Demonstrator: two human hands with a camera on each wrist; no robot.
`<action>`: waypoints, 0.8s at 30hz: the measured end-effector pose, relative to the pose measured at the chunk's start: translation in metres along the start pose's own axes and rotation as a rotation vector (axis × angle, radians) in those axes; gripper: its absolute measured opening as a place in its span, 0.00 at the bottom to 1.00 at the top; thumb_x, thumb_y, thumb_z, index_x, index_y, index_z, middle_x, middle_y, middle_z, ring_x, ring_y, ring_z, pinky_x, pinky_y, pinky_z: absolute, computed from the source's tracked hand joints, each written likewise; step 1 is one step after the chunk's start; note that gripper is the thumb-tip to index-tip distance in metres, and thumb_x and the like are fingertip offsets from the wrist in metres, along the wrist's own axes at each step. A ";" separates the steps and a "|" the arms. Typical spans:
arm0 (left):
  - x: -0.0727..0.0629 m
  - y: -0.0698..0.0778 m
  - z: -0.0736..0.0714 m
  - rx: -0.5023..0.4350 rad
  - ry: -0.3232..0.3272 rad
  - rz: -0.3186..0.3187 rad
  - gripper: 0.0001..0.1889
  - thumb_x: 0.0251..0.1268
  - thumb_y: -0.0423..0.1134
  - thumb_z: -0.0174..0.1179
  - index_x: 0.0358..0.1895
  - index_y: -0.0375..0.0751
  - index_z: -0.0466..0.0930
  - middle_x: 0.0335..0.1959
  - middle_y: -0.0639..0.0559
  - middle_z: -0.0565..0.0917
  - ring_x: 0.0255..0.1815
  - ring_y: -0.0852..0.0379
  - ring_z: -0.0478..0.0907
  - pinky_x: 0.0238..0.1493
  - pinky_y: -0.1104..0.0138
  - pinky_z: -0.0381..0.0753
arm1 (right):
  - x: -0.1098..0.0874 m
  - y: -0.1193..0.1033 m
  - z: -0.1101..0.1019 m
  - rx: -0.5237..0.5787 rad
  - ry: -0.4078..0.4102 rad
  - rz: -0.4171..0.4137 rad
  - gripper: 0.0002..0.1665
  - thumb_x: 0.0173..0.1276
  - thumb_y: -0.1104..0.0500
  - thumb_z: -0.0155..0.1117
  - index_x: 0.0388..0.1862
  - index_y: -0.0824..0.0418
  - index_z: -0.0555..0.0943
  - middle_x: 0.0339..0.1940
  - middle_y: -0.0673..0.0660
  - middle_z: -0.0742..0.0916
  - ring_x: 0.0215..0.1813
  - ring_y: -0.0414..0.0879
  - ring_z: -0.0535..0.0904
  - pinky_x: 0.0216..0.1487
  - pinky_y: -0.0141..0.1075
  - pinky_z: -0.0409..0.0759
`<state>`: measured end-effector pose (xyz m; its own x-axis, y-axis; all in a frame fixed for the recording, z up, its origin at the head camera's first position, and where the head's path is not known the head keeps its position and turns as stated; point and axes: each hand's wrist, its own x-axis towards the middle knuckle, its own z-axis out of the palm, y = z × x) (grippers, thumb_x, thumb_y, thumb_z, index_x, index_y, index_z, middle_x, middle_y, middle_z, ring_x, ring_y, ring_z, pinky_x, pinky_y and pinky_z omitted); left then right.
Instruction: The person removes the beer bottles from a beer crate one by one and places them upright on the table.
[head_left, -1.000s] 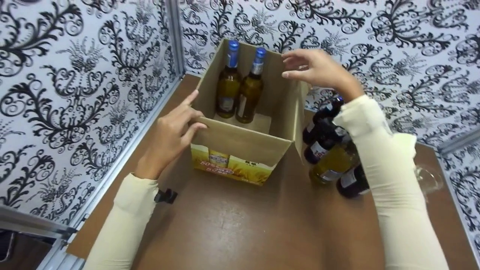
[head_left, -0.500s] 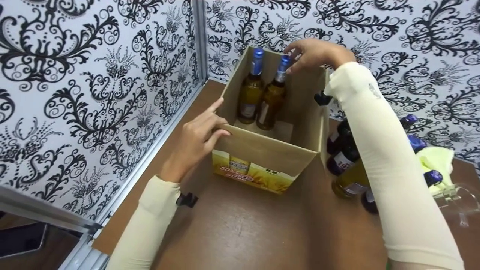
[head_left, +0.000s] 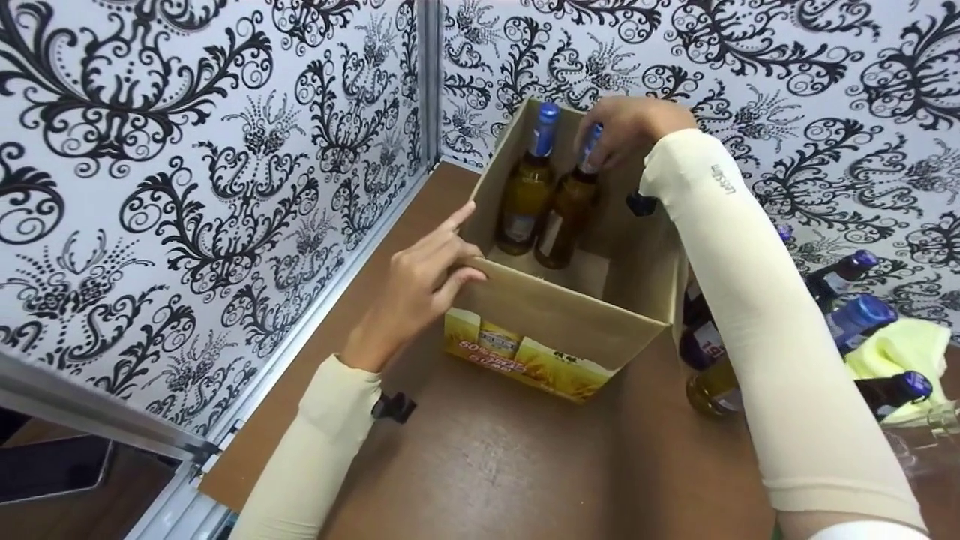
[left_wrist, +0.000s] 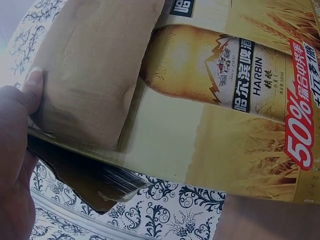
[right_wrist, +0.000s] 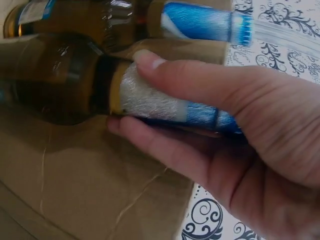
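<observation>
My left hand (head_left: 427, 274) grips the near left corner of a cardboard beer box (head_left: 555, 300). In the left wrist view its thumb lies on the brown strip of the printed front, the other fingers behind the box edge. Inside the box two brown glass beer bottles with blue foil tops stand side by side. My right hand (head_left: 637, 124) reaches in from above and holds the right beer bottle (head_left: 566, 225) by its neck. The right wrist view shows thumb and fingers on either side of the silver and blue neck foil (right_wrist: 155, 100). The left beer bottle (head_left: 527, 199) stands untouched.
More dark bottles (head_left: 701, 337) stand right of the box, partly hidden by my right sleeve. Further right are a bottle with a dark cap (head_left: 904, 388), a yellow-green cloth (head_left: 907, 345) and something clear. Patterned walls rise behind and left. A phone-like slab (head_left: 52, 469) lies lower left.
My right hand has moved from the box's far right rim to the right bottle and taken its neck. The left hand keeps its place on the box. The head view has shifted.
</observation>
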<state>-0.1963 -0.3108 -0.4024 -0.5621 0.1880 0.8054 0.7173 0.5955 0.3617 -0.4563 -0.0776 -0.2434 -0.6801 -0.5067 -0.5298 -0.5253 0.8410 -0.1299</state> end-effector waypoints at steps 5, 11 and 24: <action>0.004 0.002 -0.005 0.010 0.033 0.018 0.11 0.65 0.43 0.66 0.39 0.37 0.82 0.59 0.43 0.85 0.72 0.46 0.75 0.65 0.71 0.80 | 0.002 -0.004 -0.003 0.047 0.041 -0.019 0.21 0.64 0.56 0.74 0.56 0.56 0.82 0.51 0.58 0.87 0.46 0.47 0.86 0.47 0.35 0.88; 0.004 0.004 -0.005 0.031 0.018 0.017 0.11 0.67 0.44 0.64 0.39 0.37 0.82 0.59 0.42 0.85 0.72 0.46 0.75 0.65 0.73 0.79 | -0.003 -0.007 0.002 0.090 0.054 0.005 0.20 0.64 0.56 0.74 0.55 0.57 0.83 0.54 0.59 0.89 0.52 0.51 0.87 0.56 0.41 0.87; 0.017 -0.009 0.011 0.018 -0.007 0.007 0.13 0.69 0.46 0.62 0.40 0.37 0.82 0.67 0.40 0.79 0.71 0.48 0.76 0.58 0.73 0.84 | -0.030 0.010 0.015 -0.024 0.079 -0.110 0.21 0.67 0.49 0.72 0.57 0.51 0.84 0.63 0.58 0.84 0.60 0.52 0.79 0.64 0.51 0.81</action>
<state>-0.2168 -0.3044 -0.3976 -0.5596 0.1976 0.8048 0.7140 0.6080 0.3472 -0.4339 -0.0512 -0.2416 -0.6552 -0.6099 -0.4458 -0.6107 0.7750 -0.1628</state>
